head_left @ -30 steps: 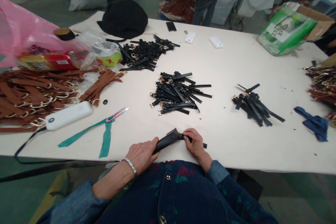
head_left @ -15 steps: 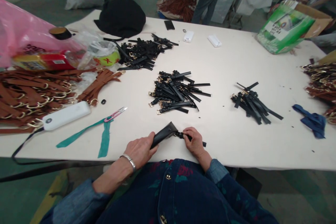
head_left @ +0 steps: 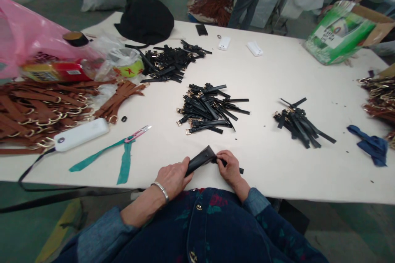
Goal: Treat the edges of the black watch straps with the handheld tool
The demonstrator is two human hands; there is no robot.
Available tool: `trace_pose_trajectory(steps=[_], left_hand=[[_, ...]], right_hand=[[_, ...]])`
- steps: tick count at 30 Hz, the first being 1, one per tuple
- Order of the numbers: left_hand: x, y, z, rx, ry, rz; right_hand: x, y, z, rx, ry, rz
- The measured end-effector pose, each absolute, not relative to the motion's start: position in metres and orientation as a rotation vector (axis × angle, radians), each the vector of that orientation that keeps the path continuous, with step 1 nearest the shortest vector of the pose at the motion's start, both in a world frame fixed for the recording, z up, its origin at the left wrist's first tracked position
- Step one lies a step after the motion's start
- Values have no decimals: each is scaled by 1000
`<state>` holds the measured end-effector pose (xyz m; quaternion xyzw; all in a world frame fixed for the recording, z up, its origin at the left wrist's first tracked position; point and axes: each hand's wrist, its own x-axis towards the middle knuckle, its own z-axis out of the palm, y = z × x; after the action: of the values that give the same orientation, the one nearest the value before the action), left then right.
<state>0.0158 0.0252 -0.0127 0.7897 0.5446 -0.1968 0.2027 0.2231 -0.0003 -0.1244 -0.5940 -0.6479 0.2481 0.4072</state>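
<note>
My left hand [head_left: 173,176] is closed around a long black piece [head_left: 201,160] with a smooth, leather-like surface and a broad squared end; I cannot make out its exact kind. That end is angled up to the right, against the fingertips of my right hand [head_left: 228,167]. Those fingers pinch a short black strap [head_left: 241,170], whose tail sticks out to the right near the table's front edge. Just beyond my hands lies a pile of black buckle straps [head_left: 212,107] with gold buckles. Another, smaller heap of black straps [head_left: 300,125] sits to the right.
At left are brown straps [head_left: 46,102] with gold rings, a white power bank [head_left: 82,134] and pink thread snips [head_left: 138,133] tied with green ribbon. A black cap [head_left: 146,20] lies behind. Blue cloth [head_left: 370,144] and a green box [head_left: 339,33] are at right. A person stands beyond the table.
The broad end of the black piece has shifted right, up against my right fingertips, covering the bit of strap that showed between them. My left hand moved right with it.
</note>
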Motion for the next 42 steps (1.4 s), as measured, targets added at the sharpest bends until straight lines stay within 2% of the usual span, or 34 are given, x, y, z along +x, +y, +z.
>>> trace_pose_trajectory(steps=[11,22,29,36,42], left_hand=[[-5,16,-11,2209,1503,-555],[22,28,-15,2164,1595,-476],[7,17,-3,2026,1609,-687],[15,12,-20,2152,1594,-485],[12,15,-25,2122,1653,-453]], right_hand=[[222,-1,-122,-1505,-1652,624],[223,0,-123,-1507,-1657,601],[223,0,-122,-1507,-1661,620],[224,0,-123,-1502,-1667,608],[225,-2,-119,-1491,-1623,595]])
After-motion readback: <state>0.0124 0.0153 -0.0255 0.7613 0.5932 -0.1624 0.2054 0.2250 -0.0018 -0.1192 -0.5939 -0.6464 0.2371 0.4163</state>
